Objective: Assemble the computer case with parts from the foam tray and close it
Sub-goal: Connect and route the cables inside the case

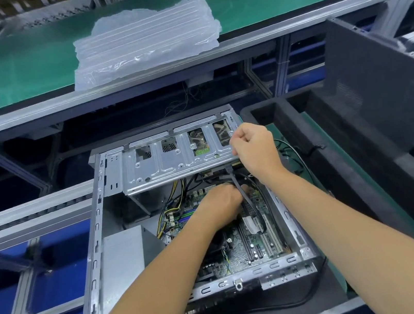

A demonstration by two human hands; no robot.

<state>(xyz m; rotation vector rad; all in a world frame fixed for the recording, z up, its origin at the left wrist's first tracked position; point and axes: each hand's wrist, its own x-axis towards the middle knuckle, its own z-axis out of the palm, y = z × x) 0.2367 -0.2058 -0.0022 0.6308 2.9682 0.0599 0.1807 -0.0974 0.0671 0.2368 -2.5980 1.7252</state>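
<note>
Sheet-steel computer case (99, 255) lies open on the workbench's near edge: one, stiff, probably heavy, best held by its frame rails. One left hand (221, 206) curls around a limp grey cable (241, 194) above the fragile motherboard (245, 254). One right hand (253, 146) pinches the raised drive cage (174, 162) at its right corner. One black foam tray (337, 163) sits alongside.
</note>
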